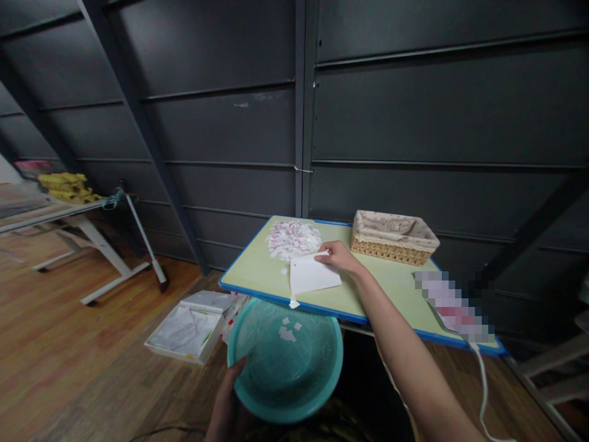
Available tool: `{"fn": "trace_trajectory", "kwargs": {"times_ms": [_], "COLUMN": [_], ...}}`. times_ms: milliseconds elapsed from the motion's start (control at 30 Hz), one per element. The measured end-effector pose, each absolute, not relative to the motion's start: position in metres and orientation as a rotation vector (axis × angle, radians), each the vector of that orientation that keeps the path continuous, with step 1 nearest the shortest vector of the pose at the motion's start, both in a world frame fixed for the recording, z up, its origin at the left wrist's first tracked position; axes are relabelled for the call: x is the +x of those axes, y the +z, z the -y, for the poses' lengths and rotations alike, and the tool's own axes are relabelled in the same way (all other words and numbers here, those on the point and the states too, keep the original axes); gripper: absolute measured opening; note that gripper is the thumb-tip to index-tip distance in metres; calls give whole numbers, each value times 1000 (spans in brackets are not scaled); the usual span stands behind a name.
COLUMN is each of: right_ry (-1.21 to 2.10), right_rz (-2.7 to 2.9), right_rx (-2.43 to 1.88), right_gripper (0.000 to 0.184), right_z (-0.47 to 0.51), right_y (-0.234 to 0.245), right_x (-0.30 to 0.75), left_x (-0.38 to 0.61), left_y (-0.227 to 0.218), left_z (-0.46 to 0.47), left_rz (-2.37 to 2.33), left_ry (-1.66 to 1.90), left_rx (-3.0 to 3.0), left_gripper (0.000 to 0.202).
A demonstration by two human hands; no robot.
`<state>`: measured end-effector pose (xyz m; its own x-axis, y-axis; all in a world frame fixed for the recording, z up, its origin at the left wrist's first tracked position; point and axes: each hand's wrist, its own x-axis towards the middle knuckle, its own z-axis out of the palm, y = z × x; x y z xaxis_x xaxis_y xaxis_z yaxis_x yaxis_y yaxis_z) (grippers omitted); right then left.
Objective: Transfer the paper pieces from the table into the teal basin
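My right hand (337,256) is closed on the upper edge of a white sheet of paper (315,276), which lies low over the front of the table. At the sheet's lower left corner, a small paper scrap (294,304) sits at the table's edge. My left hand (234,380) grips the left rim of a teal plastic strainer basket (317,368), held just below the table's front edge. A few white paper scraps (288,334) lie inside the basket. Behind the sheet, a heap of torn paper pieces (293,238), white with some pink, is spread on the tabletop.
The pale green table (248,270) has a blue edge. A cloth-lined wicker basket (391,242) stands at its back right, and a blurred flat object (453,307) with a white cable lies at its right. On the floor at left is a white box (186,331).
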<state>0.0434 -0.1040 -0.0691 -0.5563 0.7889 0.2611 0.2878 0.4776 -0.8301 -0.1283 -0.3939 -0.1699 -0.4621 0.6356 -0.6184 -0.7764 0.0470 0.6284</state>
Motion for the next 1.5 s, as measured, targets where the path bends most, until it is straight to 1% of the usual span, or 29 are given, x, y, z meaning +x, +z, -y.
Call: {"fn": "trace_trajectory", "kwargs": {"times_ms": [100, 200, 267, 367, 467, 733, 967, 1233, 1433, 1500], "right_ry": [1172, 1293, 1233, 1010, 831, 668, 677, 832, 881, 893], "right_rz": [2098, 2076, 1980, 1803, 1768, 1909, 1918, 1982, 1926, 1921], "right_rx": [-832, -801, -822, -920, -995, -984, -963, -921, -923, -923], "right_gripper": [28, 33, 36, 38, 39, 34, 35, 40, 41, 39], "right_z": [110, 113, 111, 104, 96, 96, 101, 105, 107, 106], "right_y": [-69, -70, -71, -75, -80, -89, -85, -83, -79, -79], "right_x": [41, 39, 37, 36, 35, 29, 28, 28, 30, 30], "left_x": [-132, -135, -134, -129, -124, -127, -128, -125, -129, -130], "left_y": [-175, -176, -174, -166, -159, -161, -163, -152, -163, -165], "left_z": [390, 388, 388, 390, 393, 397, 400, 398, 398, 397], "left_rz": [-1227, -1249, -1260, -1247, -1248, -1159, -1111, -1200, -1127, -1154], "left_ry": [1649, 1603, 1601, 1633, 1636, 1673, 1680, 1666, 1666, 1660], "left_rx": [-220, -274, -263, -203, -194, -171, -143, -158, -207, -203], "left_gripper": [69, 68, 65, 62, 61, 62, 68, 58, 66, 65]}}
